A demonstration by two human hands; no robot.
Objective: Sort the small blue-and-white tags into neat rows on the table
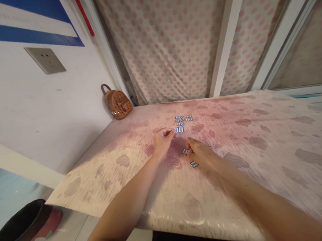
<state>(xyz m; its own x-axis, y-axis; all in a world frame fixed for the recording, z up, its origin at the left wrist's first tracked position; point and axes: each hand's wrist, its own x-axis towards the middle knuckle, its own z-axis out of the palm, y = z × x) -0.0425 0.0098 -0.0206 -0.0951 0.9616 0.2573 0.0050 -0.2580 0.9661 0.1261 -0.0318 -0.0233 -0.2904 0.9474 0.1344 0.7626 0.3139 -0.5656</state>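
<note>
My left hand pinches the left end of a small strip of white rectangles with blue edges, held just in front of several similar strips laid in two short columns. Closer to me and to the right, my right hand is closed, with its fingertips on another blue-edged white strip. Whether that strip is lifted off the table I cannot tell. A loose blue-edged piece lies below the right hand, and part of another shows behind its knuckles. The palm hides whatever lies under it.
A patterned, shiny cloth covers the table. At the back left corner, a small brown backpack-shaped bag leans against the wall. A dotted curtain hangs behind the table. A dark bin stands on the floor at left.
</note>
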